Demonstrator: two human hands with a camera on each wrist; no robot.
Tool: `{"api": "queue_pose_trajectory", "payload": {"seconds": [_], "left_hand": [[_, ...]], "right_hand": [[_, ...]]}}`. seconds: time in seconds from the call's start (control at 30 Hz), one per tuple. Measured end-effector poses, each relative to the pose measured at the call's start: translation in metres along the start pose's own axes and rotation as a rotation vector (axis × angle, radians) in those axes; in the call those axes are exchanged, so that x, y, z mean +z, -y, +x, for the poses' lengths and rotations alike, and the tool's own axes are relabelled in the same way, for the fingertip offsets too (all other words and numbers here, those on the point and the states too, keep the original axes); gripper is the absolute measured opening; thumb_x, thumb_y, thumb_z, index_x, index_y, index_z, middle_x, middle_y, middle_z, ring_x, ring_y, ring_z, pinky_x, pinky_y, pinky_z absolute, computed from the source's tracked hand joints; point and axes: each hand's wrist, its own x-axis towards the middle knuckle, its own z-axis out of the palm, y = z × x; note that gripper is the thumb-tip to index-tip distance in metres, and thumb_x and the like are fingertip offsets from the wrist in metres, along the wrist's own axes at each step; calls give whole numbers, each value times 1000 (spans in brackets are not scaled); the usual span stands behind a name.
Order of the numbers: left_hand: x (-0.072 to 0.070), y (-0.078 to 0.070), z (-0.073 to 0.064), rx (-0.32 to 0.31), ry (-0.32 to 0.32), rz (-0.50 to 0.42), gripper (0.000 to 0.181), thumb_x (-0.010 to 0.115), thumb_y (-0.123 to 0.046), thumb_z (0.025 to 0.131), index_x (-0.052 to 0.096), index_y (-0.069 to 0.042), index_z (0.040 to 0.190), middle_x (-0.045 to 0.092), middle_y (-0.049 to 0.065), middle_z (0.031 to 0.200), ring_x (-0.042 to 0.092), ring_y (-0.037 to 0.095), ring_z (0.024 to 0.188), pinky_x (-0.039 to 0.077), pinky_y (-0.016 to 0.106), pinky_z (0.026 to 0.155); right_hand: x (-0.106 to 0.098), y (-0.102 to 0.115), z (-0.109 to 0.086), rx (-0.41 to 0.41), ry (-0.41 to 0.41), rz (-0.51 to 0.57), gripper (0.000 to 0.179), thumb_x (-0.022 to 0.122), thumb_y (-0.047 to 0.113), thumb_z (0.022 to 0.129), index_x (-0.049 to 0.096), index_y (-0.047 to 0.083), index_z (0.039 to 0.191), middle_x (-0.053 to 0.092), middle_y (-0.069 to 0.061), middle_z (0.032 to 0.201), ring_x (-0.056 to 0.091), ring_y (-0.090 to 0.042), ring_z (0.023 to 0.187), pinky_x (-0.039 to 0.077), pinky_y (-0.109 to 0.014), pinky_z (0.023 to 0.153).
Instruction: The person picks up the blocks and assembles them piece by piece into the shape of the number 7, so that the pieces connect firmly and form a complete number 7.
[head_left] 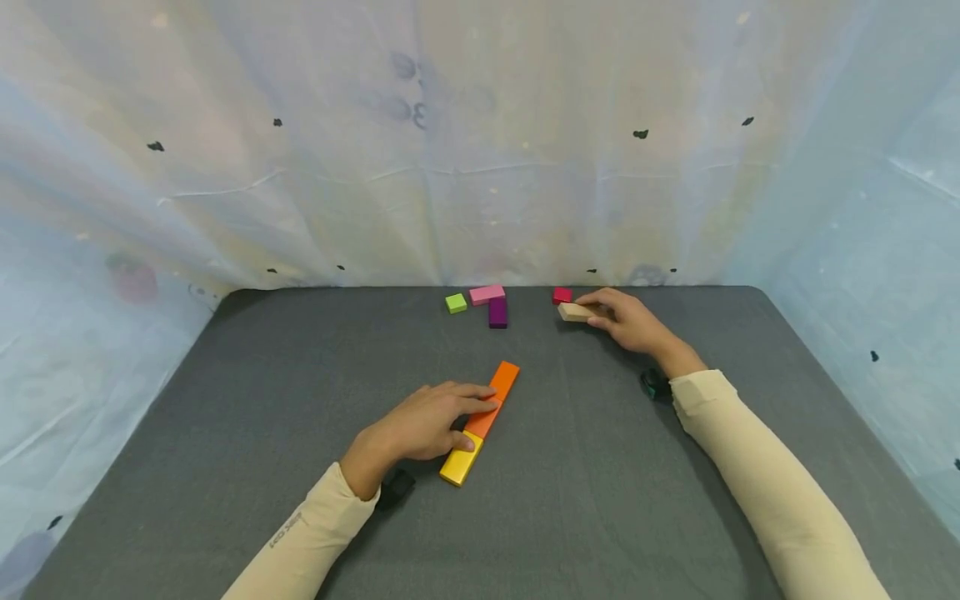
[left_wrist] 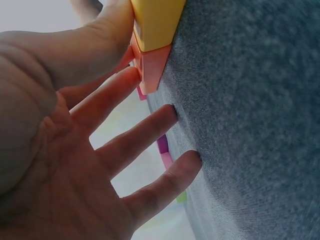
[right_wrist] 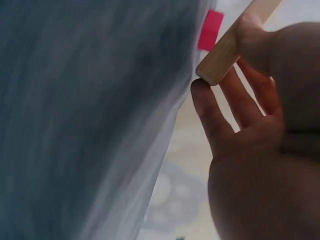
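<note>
In the head view, a yellow block (head_left: 461, 465) and what look like two orange blocks (head_left: 505, 377) lie end to end in a slanting row on the grey cloth. My left hand (head_left: 427, 421) rests on this row, thumb at the yellow block and fingertips on the orange part. The left wrist view shows its fingers (left_wrist: 135, 137) spread and fairly straight. Farther back, my right hand (head_left: 630, 321) pinches a plain wooden block (head_left: 573, 312) between thumb and fingers. The right wrist view shows that wooden block (right_wrist: 222, 55) tilted, apparently held off the cloth. Just behind it sits a red block (head_left: 562, 295).
Near the table's back edge lie a lime green block (head_left: 456, 303), a pink block (head_left: 487, 293) and a purple block (head_left: 498, 313), the last two touching or nearly so. Pale printed curtains (head_left: 480, 167) hang behind the grey table (head_left: 300, 375) and at both sides.
</note>
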Motion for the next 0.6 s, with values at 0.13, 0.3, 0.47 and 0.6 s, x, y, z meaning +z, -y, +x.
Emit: {"api": "queue_pose_trajectory", "payload": {"seconds": [0.13,0.3,0.47,0.6], "left_hand": [[-1,0,0,-6,3,-4,60,72,-30,92,51,-23,147,39,-10,158,38,24,146,33,62,113],[1,-1,2,-13,4,8,60,72,-30,92,51,-24,147,39,-10,158,38,23,146,33,62,114],[3,-1,1,-13,12,23,59,71,-31,92,51,-23,147,40,-9,158,39,23,146,34,62,112],[2,0,-1,-14,-1,20,59,71,-30,92,51,-23,147,40,-9,158,39,23,145,36,60,111]], "right_hand": [[6,6,5,-53,-9,-3,37,63,12,97,60,10,134,58,-16,135,57,-34,121,45,-55,101],[13,12,8,-109,-13,-17,36,63,9,97,62,12,132,60,-13,133,59,-30,117,46,-51,101],[16,19,8,-118,13,-21,35,62,6,97,63,12,131,59,-12,135,59,-29,119,46,-51,103],[17,24,10,-127,25,-28,34,61,5,97,63,12,131,58,-12,136,58,-29,120,46,-51,104]]}}
